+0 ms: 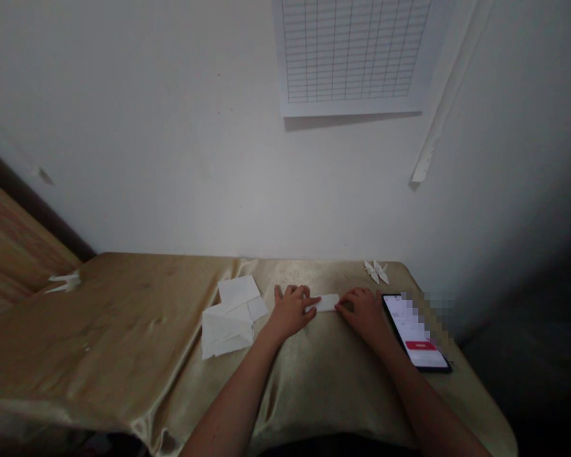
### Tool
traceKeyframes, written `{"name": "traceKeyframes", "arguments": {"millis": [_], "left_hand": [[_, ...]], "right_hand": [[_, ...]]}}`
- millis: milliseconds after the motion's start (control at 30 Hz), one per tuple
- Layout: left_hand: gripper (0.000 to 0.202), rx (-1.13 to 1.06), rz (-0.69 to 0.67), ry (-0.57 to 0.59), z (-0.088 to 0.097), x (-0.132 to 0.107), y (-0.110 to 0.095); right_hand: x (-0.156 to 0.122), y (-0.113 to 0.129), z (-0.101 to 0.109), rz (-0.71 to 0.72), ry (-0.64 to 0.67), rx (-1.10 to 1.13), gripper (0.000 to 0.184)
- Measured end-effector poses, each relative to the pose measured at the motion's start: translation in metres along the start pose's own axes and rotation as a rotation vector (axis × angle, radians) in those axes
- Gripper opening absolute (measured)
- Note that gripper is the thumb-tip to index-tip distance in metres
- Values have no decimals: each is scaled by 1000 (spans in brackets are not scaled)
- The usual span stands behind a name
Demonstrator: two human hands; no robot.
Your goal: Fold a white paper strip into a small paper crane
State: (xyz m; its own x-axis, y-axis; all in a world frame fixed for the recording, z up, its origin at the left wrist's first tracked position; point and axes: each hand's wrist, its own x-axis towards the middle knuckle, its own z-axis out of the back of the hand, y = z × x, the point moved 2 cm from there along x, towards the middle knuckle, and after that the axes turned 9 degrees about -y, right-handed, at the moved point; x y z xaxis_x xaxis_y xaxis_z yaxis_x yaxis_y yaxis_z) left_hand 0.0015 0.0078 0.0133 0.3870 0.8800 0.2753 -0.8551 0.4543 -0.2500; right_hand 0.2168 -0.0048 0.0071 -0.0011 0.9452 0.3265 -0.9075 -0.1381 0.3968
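Note:
A small folded strip of white paper (pixel 327 303) lies on the gold cloth-covered table (pixel 124 343) between my two hands. My left hand (pixel 292 309) rests on the strip's left end, fingers curled down and pressing it flat. My right hand (pixel 364 309) covers the strip's right end, fingers bent and pinching or pressing the paper against the cloth. Both forearms reach in from the bottom edge.
A pile of white paper sheets (pixel 231 316) lies left of my left hand. A lit phone (pixel 416 330) sits right of my right hand. Two folded paper figures (pixel 375 271) stand near the wall. A gridded chart (pixel 354 54) hangs above.

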Motion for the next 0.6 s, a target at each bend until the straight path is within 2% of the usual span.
{"name": "traceKeyframes", "arguments": {"millis": [600], "left_hand": [[32, -33, 12, 6, 2, 0, -1]], "right_hand": [[1, 1, 5, -27, -3, -6, 19]]}}
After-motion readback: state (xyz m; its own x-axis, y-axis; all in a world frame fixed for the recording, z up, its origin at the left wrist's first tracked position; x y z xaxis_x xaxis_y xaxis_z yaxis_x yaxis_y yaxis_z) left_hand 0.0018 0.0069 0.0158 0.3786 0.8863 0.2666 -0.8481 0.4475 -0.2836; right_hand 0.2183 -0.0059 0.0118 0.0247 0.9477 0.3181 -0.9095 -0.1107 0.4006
